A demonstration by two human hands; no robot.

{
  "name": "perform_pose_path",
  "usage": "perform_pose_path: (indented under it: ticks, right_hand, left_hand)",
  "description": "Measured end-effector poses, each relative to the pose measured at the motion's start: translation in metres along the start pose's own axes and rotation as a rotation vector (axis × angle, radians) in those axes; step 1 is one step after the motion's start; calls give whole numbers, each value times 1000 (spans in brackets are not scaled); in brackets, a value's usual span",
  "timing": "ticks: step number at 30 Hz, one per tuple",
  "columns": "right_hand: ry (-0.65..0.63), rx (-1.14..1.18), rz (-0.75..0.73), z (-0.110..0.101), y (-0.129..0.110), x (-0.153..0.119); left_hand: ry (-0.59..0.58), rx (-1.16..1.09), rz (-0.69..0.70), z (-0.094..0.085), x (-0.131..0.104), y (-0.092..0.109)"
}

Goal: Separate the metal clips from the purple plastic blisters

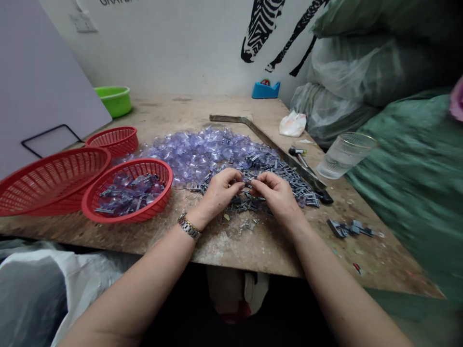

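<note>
1. Wall [173, 53], pale, with a zebra print [265, 24] at far right; before it stands a worn wooden table [173, 107].
2. Left hand [222, 192] — watch [188, 226] at the wrist — with thumb and forefinger drawn narrow on a small dark piece [248, 184].
3. Right hand [277, 193], its thumb and forefinger likewise pinched on the piece, which lies between the two hands, mostly hidden by the fingertips; its exact form cannot be told.
4. Grey parts [289, 176], heaped beyond and around the hands, spreading right.
5. Purple parts [195, 152], clear and shiny, piled farther off and to the left of the grey ones.
6. Near basket [126, 215], red, left of the hands, containing parts of both colours; beside it, a large basket [54, 161] and, behind, a small basket [119, 141].
7. Bar [267, 137], bent metal, running along the far and right sides of the heap.
8. Glass [343, 156], holding clear liquid, near the right edge — sacks [405, 140] rise beyond it.
9. Grey blocks [349, 228], a small cluster to the right of the right forearm.
10. Tape dispenser [265, 90], blue, at the far edge; green tub [115, 103], far left.
</note>
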State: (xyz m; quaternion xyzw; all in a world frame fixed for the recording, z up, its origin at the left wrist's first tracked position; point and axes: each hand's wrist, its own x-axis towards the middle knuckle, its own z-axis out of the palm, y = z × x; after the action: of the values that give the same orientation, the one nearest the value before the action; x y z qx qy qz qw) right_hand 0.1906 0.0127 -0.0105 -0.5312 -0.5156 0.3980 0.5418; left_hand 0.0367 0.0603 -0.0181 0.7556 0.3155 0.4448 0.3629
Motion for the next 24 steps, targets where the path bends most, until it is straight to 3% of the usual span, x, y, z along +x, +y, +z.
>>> perform_pose_path:
  ticks: [6,8,13,15,19,24]
  right_hand:
    - [3,4,-9,1,-1,-1]
    - [8,-17,-25,1,0,-1]
    - [47,-100,-102,2,2,-2]
    - [53,-142,-144,3,3,-2]
    - [35,-200,-193,3,3,-4]
    - [38,-204,-203,2,4,-3]
  left_hand:
    - [-2,60,81,0,-1,4]
    - [-6,-32,3,1,-2,3]
    - [-115,-516,-376,1,-4,5]
    - [-134,-663,-468,-1,-5,8]
    - [-144,-803,-562,-7,-4,12]
    - [-147,-798,-603,-8,-3,14]
